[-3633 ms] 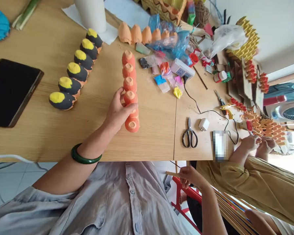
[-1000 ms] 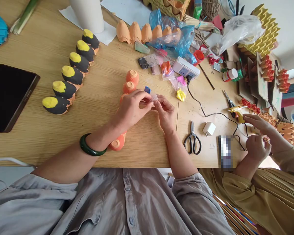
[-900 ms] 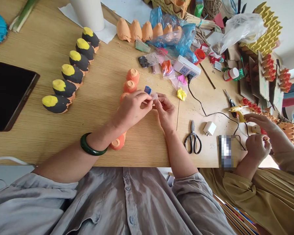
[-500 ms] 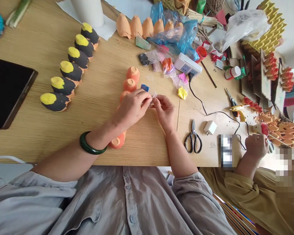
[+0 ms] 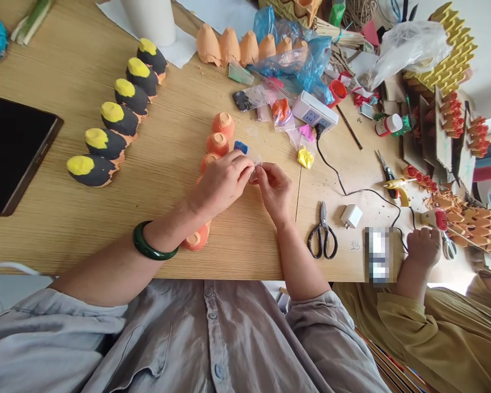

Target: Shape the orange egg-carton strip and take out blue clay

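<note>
Both my hands meet above the wooden table [image 5: 65, 218]. My left hand [image 5: 221, 183] and my right hand [image 5: 272, 188] pinch a small clear plastic bag [image 5: 255, 162] between their fingertips; a blue lump [image 5: 240, 147] shows at its far end. Under my left hand lies a strip of orange egg-carton cones [image 5: 219, 143], its near end [image 5: 196, 239] poking out by my wrist. A green bangle [image 5: 151, 248] is on my left wrist.
A row of black-and-yellow painted cones [image 5: 114, 117] and a dark tablet [image 5: 12, 153] lie left. Scissors [image 5: 322, 237], a white charger [image 5: 351, 215], a power strip [image 5: 314, 111] and small bags of coloured clay [image 5: 294, 131] lie right. Another person in yellow sleeves works at the right edge [image 5: 423, 245].
My right hand came up from below the table to join the left. The left let go of the cone strip, and both now pinch the small bag.
</note>
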Action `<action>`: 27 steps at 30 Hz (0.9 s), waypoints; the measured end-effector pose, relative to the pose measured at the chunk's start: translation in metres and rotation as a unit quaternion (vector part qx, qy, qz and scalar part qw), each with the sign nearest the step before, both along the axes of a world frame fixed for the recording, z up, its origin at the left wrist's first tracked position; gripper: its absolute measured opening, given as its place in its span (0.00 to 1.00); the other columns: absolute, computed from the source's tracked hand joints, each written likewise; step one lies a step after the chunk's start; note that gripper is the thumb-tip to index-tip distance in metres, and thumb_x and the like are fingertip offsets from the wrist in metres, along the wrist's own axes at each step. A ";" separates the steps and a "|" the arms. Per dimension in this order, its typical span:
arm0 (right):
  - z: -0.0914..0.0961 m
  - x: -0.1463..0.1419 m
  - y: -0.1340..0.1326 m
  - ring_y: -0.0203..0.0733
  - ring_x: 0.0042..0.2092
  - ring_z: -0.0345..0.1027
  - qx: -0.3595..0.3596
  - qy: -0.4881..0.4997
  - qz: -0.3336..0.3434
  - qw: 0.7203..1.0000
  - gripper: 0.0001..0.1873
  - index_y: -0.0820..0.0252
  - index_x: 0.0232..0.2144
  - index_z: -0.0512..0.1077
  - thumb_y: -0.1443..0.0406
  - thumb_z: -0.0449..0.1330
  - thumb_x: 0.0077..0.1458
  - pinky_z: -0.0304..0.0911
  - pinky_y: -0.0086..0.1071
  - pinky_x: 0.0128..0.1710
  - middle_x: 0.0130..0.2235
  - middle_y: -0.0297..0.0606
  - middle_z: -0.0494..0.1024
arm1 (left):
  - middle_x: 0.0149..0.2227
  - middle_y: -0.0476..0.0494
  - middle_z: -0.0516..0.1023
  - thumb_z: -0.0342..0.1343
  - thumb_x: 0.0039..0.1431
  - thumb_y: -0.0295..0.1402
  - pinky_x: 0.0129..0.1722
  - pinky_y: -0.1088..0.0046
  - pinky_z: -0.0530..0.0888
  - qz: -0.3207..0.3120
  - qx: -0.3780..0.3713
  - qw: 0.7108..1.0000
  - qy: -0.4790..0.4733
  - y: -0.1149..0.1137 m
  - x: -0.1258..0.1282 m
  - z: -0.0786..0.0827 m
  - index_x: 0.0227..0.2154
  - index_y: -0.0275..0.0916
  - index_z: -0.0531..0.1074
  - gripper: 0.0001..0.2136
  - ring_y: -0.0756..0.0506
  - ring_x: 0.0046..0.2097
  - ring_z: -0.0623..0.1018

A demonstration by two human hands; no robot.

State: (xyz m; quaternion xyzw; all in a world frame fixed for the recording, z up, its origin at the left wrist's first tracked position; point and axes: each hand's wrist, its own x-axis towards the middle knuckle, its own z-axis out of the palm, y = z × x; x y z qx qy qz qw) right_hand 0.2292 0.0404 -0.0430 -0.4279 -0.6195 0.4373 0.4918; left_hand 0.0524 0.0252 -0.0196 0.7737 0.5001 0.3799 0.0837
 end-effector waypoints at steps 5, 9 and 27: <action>0.008 -0.001 -0.006 0.37 0.38 0.80 0.014 -0.064 -0.045 0.997 0.16 0.52 0.37 0.79 0.49 0.66 0.72 0.79 0.32 0.38 0.36 0.32 0.84 | 0.40 0.40 0.84 0.54 0.74 0.28 0.42 0.65 0.78 0.001 -0.047 0.999 -0.016 0.001 0.002 0.002 0.36 0.40 0.75 0.08 0.41 0.40 0.84; 0.011 0.001 -0.008 0.39 0.42 0.81 0.040 -0.061 -0.053 0.996 0.15 0.51 0.37 0.80 0.50 0.67 0.71 0.79 0.33 0.39 0.39 0.34 0.86 | 0.40 0.44 0.83 0.59 0.75 0.36 0.39 0.69 0.80 -0.020 -0.083 0.989 -0.123 0.001 0.005 0.002 0.38 0.41 0.73 0.08 0.44 0.38 0.83; 0.002 0.002 -0.004 0.35 0.39 0.78 0.118 -0.145 -0.088 0.978 0.04 0.51 0.36 0.71 0.65 0.62 0.67 0.80 0.29 0.32 0.45 0.35 0.83 | 0.34 0.43 0.83 0.60 0.69 0.27 0.30 0.63 0.65 0.037 -0.048 0.990 0.126 -0.005 0.013 0.002 0.35 0.40 0.76 0.05 0.41 0.31 0.80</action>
